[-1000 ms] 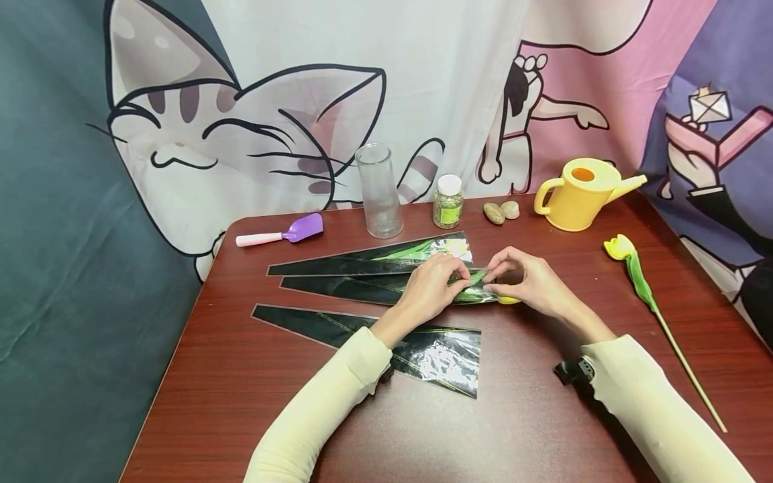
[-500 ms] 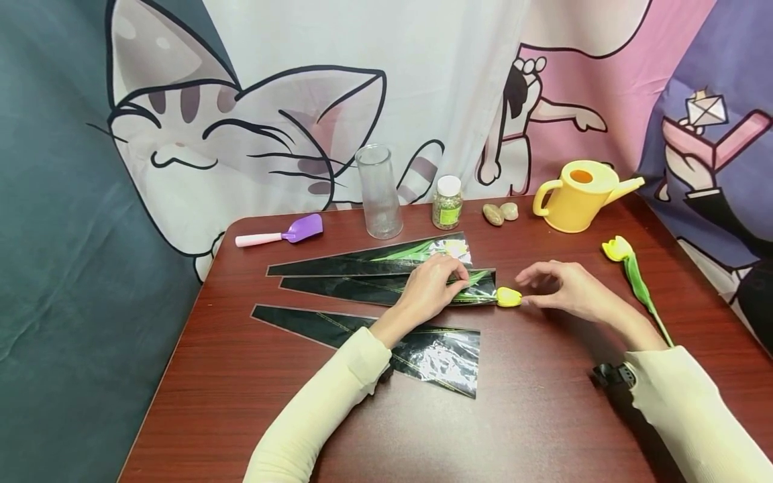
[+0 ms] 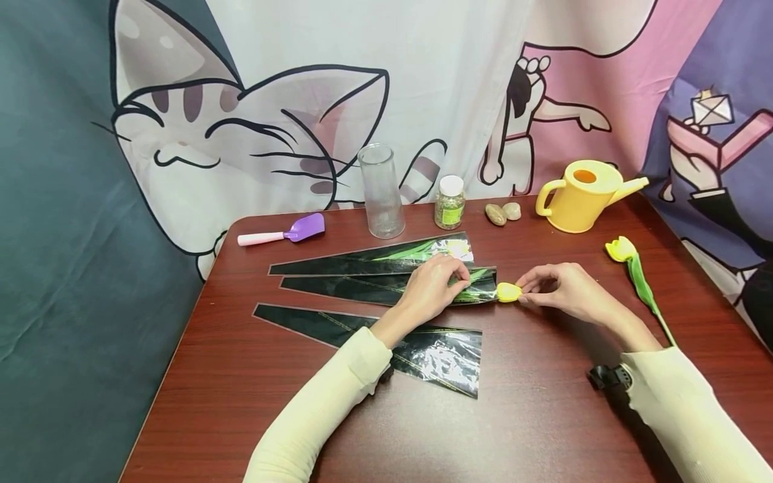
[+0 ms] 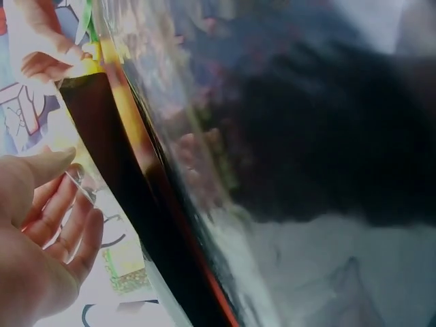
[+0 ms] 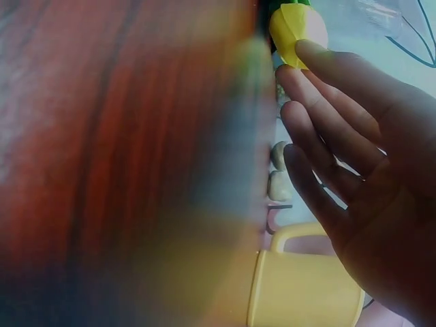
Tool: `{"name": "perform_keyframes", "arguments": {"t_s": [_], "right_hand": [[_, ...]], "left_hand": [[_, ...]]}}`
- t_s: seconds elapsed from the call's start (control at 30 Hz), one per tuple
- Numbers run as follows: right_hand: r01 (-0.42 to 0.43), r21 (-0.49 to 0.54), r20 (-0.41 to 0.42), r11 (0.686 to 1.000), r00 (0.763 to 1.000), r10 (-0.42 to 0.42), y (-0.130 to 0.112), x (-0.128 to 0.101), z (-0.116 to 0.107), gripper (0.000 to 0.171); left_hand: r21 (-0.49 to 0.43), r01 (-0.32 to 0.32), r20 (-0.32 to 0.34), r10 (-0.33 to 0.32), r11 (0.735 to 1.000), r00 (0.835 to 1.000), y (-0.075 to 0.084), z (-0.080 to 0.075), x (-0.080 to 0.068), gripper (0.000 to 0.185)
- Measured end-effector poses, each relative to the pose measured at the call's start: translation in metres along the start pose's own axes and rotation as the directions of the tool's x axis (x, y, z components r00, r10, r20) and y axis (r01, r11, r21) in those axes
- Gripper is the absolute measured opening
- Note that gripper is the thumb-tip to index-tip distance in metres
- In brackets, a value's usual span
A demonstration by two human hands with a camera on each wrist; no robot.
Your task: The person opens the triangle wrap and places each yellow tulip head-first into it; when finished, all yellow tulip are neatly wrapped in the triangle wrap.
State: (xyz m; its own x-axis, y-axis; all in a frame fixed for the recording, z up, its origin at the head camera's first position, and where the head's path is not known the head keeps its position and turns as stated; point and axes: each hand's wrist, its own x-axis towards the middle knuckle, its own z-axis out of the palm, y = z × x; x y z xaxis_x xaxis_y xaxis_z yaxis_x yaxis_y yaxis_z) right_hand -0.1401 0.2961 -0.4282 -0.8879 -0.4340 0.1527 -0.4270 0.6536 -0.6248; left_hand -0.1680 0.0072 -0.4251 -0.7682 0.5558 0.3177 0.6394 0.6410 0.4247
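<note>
A yellow tulip (image 3: 508, 292) lies partly inside the middle black-and-clear plastic flower sleeve (image 3: 338, 289), its head sticking out of the wide end. With thumb and fingertips my right hand (image 3: 570, 292) pinches the tip of that head, also seen in the right wrist view as the tulip (image 5: 298, 30). My left hand (image 3: 430, 285) lies over the sleeve and pinches its clear film between thumb and fingers; in the left wrist view the left hand (image 4: 41, 238) has a bit of film at its fingertips. The tulip's stem is mostly hidden inside the sleeve.
Behind lies a sleeve (image 3: 326, 263) holding a pale tulip; nearer is another sleeve (image 3: 435, 362), under the left forearm. A loose tulip (image 3: 641, 282) lies right. Along the back stand a purple scoop (image 3: 304, 228), glass vase (image 3: 383, 201), jar (image 3: 449, 204), stones (image 3: 495, 215) and yellow watering can (image 3: 580, 201).
My right hand has let go of the sleeve's edge, moved right, then come back to pinch the tulip head. The left hand has stayed in place.
</note>
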Motion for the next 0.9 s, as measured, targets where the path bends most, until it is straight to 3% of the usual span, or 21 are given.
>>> {"name": "perform_keyframes", "arguments": {"t_s": [0.13, 0.37, 0.6, 0.9], "right_hand": [[0.000, 0.023, -0.025, 1.000, 1.000, 0.001, -0.002, 0.002, -0.003, 0.017], [-0.072, 0.098, -0.040, 0.993, 0.996, 0.076, -0.008, 0.007, 0.002, 0.016], [-0.058, 0.155, -0.067, 0.986, 0.995, 0.069, -0.023, 0.015, 0.009, 0.015], [-0.044, 0.168, -0.066, 0.985, 0.996, 0.056, -0.019, 0.023, 0.023, 0.014]], "left_hand": [[-0.025, -0.006, -0.004, 0.006, 1.000, 1.000, 0.001, 0.000, 0.000, 0.005], [-0.034, -0.022, -0.022, 0.021, 0.999, 1.000, 0.004, -0.001, 0.001, 0.007], [-0.012, -0.031, -0.040, 0.031, 0.999, 0.999, 0.007, -0.002, 0.002, 0.008], [-0.007, -0.035, -0.049, 0.035, 0.999, 0.998, 0.010, -0.002, 0.003, 0.009]]}}
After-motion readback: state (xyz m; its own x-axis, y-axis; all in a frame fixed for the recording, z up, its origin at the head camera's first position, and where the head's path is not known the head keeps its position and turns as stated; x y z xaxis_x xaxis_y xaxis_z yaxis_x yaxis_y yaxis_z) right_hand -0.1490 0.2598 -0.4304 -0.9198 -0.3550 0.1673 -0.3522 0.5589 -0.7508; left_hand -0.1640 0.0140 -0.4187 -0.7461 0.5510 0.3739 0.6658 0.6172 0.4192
